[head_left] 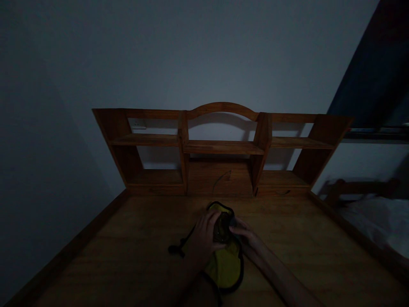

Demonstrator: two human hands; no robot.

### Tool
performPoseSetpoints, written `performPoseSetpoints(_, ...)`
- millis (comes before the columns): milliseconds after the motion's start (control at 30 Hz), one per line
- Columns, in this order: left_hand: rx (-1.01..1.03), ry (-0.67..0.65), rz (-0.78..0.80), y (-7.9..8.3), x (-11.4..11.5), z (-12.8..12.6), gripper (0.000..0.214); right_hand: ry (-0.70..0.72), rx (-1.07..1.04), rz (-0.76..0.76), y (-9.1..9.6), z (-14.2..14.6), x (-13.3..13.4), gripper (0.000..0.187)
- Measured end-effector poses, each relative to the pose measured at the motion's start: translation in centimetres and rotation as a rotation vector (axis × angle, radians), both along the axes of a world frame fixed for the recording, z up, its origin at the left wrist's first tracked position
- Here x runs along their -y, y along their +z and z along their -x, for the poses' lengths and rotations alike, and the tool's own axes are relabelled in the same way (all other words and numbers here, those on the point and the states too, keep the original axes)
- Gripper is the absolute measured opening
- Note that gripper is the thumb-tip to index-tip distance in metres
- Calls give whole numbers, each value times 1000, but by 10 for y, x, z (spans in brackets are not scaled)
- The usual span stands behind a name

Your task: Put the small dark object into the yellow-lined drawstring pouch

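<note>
A dark, glossy, rounded object [220, 232] is between my two hands, above a yellow cloth piece with black edging [226, 266]. Its exact kind is too dim to make out. My left hand [203, 233] curves around the object's left side, thumb below and fingers on top. From the right, my right hand [247, 236] has its thumb and fingers closed at the object's right edge; part of its grip is hidden. The cloth spreads on the wooden desk above and below the hands, and a black strap or cord end [175, 249] sticks out to the left.
A wooden shelf unit [223, 147] with several compartments stands along the back of the desk [140, 243]. Raised wooden edges [76, 238] border the desk's sides. To the right are a bed [380, 221] and a dark curtain [380, 72]. The room is dim.
</note>
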State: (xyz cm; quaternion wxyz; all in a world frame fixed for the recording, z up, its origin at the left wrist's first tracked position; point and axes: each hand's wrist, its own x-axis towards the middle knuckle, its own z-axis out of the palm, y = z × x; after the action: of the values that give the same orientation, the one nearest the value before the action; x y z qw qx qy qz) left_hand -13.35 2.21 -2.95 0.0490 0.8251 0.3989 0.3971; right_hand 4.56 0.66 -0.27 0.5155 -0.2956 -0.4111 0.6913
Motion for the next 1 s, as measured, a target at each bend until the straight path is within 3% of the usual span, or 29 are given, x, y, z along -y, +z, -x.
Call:
performPoseSetpoints(233, -241, -62, -131, 11, 7, -5, 77, -153, 190, -108, -30, 3, -9, 34)
performPoseSetpoints(400, -276, -62, -107, 11, 4, -5, 81, -281, 522, -354, -26, 5, -3, 33)
performPoseSetpoints(567, -295, -69, -74, 13, 4, -2, 79, -325, 744, -424, -23, 2, 0, 32)
performPoseSetpoints(733, -236, -69, -78, 9, 2, -2, 82, -344, 754, -455, -23, 1, 1, 33)
performPoseSetpoints(1000, 23, 33, 47, -3, -3, -5, 84, -366, 589, -275, -25, 3, -5, 41)
